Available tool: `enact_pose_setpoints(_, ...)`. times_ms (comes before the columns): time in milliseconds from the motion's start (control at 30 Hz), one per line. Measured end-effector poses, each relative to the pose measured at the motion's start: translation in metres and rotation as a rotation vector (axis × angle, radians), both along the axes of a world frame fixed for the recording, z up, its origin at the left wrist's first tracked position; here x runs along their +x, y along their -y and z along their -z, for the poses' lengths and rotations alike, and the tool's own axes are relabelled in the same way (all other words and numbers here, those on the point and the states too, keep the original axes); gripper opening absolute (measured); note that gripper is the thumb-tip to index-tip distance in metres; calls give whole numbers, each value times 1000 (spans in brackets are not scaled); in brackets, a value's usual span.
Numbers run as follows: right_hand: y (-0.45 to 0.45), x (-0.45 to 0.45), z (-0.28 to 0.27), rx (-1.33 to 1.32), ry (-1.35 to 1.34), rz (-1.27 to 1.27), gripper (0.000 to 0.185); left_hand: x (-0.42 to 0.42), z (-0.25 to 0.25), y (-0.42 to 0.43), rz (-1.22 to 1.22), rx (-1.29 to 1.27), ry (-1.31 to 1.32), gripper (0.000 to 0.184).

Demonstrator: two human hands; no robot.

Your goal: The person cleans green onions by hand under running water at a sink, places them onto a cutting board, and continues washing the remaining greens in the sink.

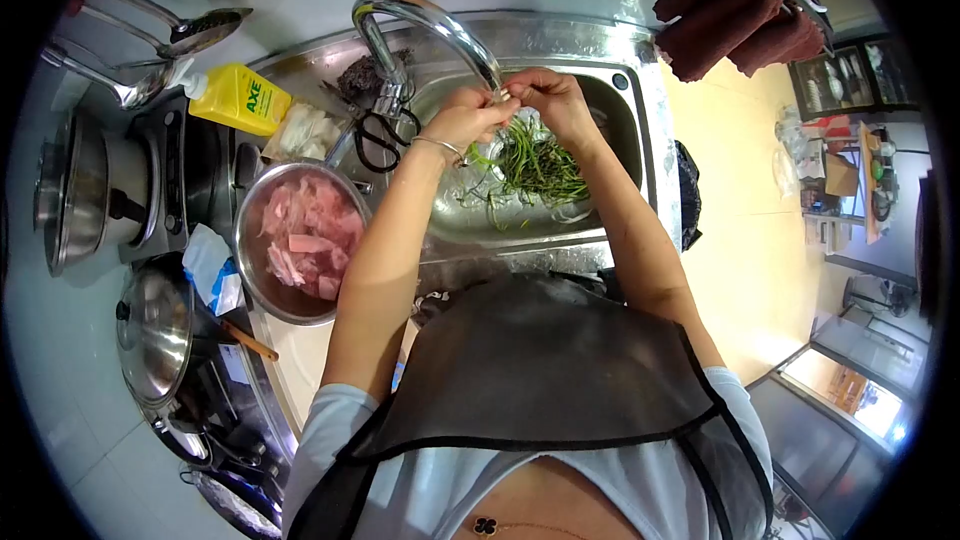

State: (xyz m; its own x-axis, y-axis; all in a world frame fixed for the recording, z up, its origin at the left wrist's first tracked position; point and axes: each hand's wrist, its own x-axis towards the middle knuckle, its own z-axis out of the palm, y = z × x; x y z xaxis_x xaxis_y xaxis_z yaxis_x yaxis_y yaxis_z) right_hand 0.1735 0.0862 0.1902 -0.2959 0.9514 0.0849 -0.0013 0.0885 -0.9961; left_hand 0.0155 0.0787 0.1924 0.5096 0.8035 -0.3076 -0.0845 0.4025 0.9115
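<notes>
Both hands are together under the mouth of the chrome faucet (430, 12), over the steel sink (460, 230). My left hand (468, 122), with a bracelet at the wrist, is closed, its fingertips pinched together. Closed as well, my right hand (552, 105) meets it fingertip to fingertip. Something small and pale shows between the fingers, too small to name. Below the hands, a loose heap of thin green stalks (540, 165) lies in the sink, some of it hidden by my right forearm.
Left of the sink stands a steel bowl of raw pink meat (312, 230). Nearby are black-handled scissors (380, 143), a yellow AXE bottle (240, 100) and a lidded pan (155, 330). Dark red cloths (725, 20) hang at the upper right.
</notes>
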Motion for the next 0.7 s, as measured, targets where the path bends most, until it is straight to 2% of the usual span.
enact_pose_setpoints(67,-3,2,9,-225,-90,118,10,5,-6,2,24,-17,59,20)
enact_pose_setpoints(133,1,1,10,-256,-97,177,11,9,-8,5,-98,-130,11,23)
enact_pose_setpoints(267,-14,27,38,-250,-170,539,18,-15,-4,11,-26,-190,-36,29)
enact_pose_setpoints(333,-17,46,45,-277,-87,553,20,-31,-4,21,-97,-171,-143,30)
enact_pose_setpoints(367,-20,55,53,-235,71,456,20,-37,-3,24,-90,-156,-165,28)
enact_pose_setpoints(400,-15,46,45,-236,71,450,20,-37,-1,27,-95,-157,-165,28)
enact_pose_setpoints(467,4,19,14,-3,208,224,20,-34,5,33,-209,-35,-290,27)
enact_pose_setpoints(500,7,14,11,248,479,139,24,-33,9,34,-208,-37,-289,27)
enact_pose_setpoints(533,14,1,-5,511,589,127,24,-32,14,34,-196,44,-305,27)
enact_pose_setpoints(567,14,-2,-3,585,632,87,23,-31,16,35,-185,126,-321,27)
enact_pose_setpoints(700,14,-10,-1,754,730,-24,19,-27,15,39,-190,190,-391,27)
